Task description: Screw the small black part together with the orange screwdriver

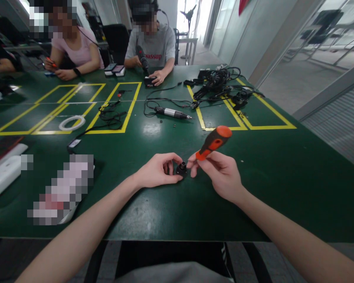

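Note:
A small round black part (181, 169) with a raised collar rests on the green table. My left hand (162, 169) curls around its left side, thumb and forefinger pressed to it. On the other side, my right hand (220, 171) is closed on a screwdriver (214, 142) with an orange and black handle. The handle tilts up and to the right. The screwdriver's shaft is hard to make out. My right fingertips are close to the black part's right side; whether they touch it is unclear.
Beyond my hands lie an electric screwdriver (172, 113) and a heap of black cables (215, 84). A white ring (72, 123) and a power strip (4, 177) are at left. Two people work across the green table (283, 177).

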Demonstrator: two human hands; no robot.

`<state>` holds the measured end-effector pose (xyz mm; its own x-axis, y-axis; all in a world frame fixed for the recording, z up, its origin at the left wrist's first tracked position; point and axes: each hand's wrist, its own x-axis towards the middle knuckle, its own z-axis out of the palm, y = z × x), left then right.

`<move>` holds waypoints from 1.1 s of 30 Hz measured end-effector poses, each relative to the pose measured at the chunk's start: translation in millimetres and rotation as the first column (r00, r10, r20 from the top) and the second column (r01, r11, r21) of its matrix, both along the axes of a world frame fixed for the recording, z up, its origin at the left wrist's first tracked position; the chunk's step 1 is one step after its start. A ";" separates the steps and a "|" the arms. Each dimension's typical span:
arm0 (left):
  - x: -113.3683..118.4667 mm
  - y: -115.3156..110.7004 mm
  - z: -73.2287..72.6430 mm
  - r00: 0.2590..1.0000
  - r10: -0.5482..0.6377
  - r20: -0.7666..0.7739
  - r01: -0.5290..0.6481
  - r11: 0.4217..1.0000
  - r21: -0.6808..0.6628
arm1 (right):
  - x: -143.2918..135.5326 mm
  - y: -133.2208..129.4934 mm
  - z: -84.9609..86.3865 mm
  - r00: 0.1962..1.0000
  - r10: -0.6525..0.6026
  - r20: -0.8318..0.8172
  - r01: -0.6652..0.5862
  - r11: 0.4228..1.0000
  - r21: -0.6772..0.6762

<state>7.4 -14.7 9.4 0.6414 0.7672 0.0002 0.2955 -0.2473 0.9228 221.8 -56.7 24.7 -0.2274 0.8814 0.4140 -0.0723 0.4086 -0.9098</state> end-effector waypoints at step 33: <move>-0.7 -0.7 0.3 0.999 0.028 -0.047 -0.024 0.996 0.083 | 0.8 1.2 0.3 0.996 -0.092 0.010 0.092 0.995 0.032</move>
